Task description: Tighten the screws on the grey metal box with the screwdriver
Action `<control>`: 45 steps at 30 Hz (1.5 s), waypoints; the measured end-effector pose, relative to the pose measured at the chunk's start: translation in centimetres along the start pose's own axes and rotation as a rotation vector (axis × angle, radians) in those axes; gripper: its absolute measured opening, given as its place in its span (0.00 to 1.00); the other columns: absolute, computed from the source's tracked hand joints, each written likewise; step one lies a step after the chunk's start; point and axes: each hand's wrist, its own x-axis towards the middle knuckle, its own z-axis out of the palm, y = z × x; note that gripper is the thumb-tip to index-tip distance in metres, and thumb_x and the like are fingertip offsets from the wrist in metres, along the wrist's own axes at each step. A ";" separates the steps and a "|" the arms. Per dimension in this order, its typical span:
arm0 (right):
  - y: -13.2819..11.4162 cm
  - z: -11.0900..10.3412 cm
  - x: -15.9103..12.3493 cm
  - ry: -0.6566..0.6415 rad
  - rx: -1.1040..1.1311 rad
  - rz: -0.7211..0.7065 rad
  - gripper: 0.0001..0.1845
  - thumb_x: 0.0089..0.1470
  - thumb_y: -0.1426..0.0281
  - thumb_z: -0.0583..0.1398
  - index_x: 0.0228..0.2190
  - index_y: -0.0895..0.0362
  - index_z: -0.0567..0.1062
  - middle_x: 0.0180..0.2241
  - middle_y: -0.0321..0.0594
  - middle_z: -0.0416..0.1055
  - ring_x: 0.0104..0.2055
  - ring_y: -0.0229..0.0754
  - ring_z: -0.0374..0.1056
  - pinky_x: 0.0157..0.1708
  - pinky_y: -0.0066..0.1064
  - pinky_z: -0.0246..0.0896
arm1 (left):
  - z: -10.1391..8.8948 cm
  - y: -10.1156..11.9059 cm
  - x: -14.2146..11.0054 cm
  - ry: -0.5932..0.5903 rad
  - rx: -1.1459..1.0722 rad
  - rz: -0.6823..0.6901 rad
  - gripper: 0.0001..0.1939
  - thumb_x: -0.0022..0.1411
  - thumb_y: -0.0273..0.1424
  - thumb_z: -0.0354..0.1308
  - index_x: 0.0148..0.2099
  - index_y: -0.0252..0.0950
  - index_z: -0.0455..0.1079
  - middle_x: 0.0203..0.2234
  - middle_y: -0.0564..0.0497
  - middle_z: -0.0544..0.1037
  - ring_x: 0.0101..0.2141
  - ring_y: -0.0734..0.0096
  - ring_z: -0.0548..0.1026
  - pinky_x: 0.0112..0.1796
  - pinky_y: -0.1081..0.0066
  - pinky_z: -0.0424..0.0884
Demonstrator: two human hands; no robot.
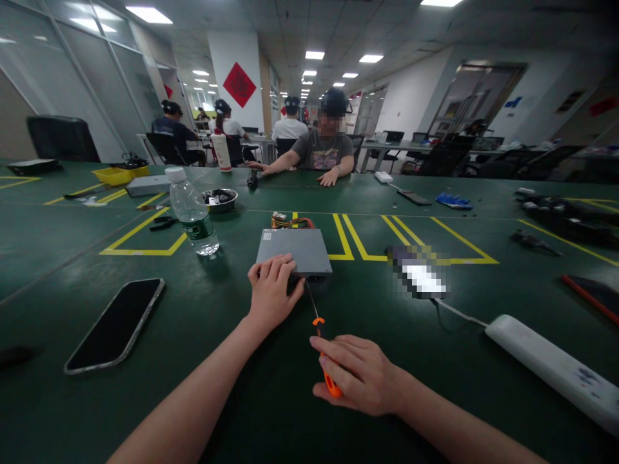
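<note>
A grey metal computer power supply (300, 248) lies flat on the green table, its bundle of coloured wires (293, 223) at the far side. My left hand (273, 287) rests on its near left corner, fingers over the top and thumb along the front, gripping it. In my right hand (360, 374) is an orange-handled screwdriver (331, 383), fingers wrapped round the handle. The thin shaft points away from me, its tip at the front face of the power supply. Whether the tip sits in a screw is too small to tell.
Left stand a water bottle (193, 216), a phone (116, 325) and a metal bowl (220, 200) of small parts. On the right are a lit, blurred device (420, 277) and a white power strip (551, 367). Across the table sits a person (326, 151) with both arms on it.
</note>
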 end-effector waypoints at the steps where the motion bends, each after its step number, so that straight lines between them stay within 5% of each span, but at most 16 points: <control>1: 0.0 0.1 0.0 -0.006 0.001 0.000 0.14 0.53 0.66 0.59 0.37 0.64 0.65 0.39 0.54 0.73 0.33 0.39 0.71 0.33 0.30 0.68 | 0.0 0.0 0.0 0.002 0.002 0.001 0.11 0.58 0.35 0.52 0.44 0.40 0.63 0.47 0.47 0.71 0.49 0.60 0.65 0.46 0.57 0.51; 17: -0.7 -0.5 1.2 -0.068 -0.085 0.005 0.16 0.52 0.70 0.60 0.44 0.63 0.70 0.36 0.48 0.72 0.31 0.37 0.69 0.31 0.29 0.66 | -0.5 0.2 0.0 -0.029 0.095 0.053 0.14 0.59 0.34 0.50 0.48 0.38 0.64 0.48 0.44 0.70 0.50 0.58 0.63 0.48 0.56 0.51; 23: -1.0 0.0 1.5 0.009 -0.092 -0.015 0.07 0.49 0.75 0.59 0.34 0.58 0.73 0.38 0.49 0.73 0.24 0.32 0.64 0.26 0.27 0.63 | -0.9 0.6 0.0 -0.053 0.171 0.153 0.14 0.60 0.32 0.49 0.49 0.37 0.64 0.46 0.45 0.71 0.48 0.59 0.65 0.47 0.59 0.56; 32: -0.3 -1.1 1.1 0.053 -0.089 0.012 0.08 0.53 0.73 0.56 0.36 0.59 0.73 0.37 0.48 0.73 0.39 0.38 0.69 0.40 0.28 0.64 | -0.9 0.8 -0.4 -0.067 0.172 0.185 0.18 0.59 0.29 0.50 0.51 0.37 0.64 0.47 0.43 0.70 0.48 0.57 0.66 0.47 0.57 0.58; 37: -0.2 -1.4 1.4 0.111 -0.108 0.074 0.08 0.54 0.73 0.54 0.35 0.57 0.73 0.32 0.43 0.72 0.33 0.35 0.69 0.40 0.27 0.63 | -0.5 0.5 -0.6 -0.056 0.146 0.170 0.18 0.58 0.28 0.50 0.52 0.36 0.64 0.49 0.42 0.69 0.50 0.58 0.65 0.50 0.57 0.57; 45: 0.0 -1.3 0.6 0.058 -0.110 0.021 0.10 0.51 0.76 0.55 0.38 0.60 0.70 0.39 0.46 0.71 0.37 0.37 0.68 0.40 0.30 0.62 | -0.3 0.6 -0.8 -0.114 0.199 0.172 0.19 0.57 0.27 0.51 0.52 0.35 0.63 0.56 0.39 0.61 0.58 0.56 0.56 0.55 0.54 0.50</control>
